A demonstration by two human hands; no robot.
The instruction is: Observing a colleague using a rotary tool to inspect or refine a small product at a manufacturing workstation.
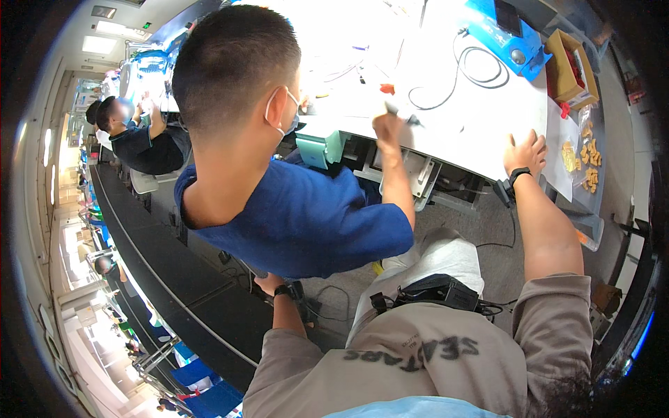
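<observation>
Fingers spread, my right hand (pixel 527 151) rests on the right part of the white table (pixel 488 118), near its edge, with a black band on the wrist. It holds nothing. Just right of it lies a white sheet (pixel 559 150). My left hand (pixel 269 283) is low behind the back of a person in a blue shirt (pixel 300 216); its fingers are mostly hidden, and I cannot tell what it touches. That person's hand (pixel 389 130) is over the table edge, blurred, with a small dark thing in it that I cannot make out. A small red thing (pixel 387 88) lies beyond.
A blue device (pixel 505 42) with a looped dark cable (pixel 481 67) stands at the far right beside a cardboard box (pixel 571 70). Several yellowish pieces (pixel 591 160) lie in a clear bin. A long black bench (pixel 174 272) runs at left; another person (pixel 146 143) sits beyond it.
</observation>
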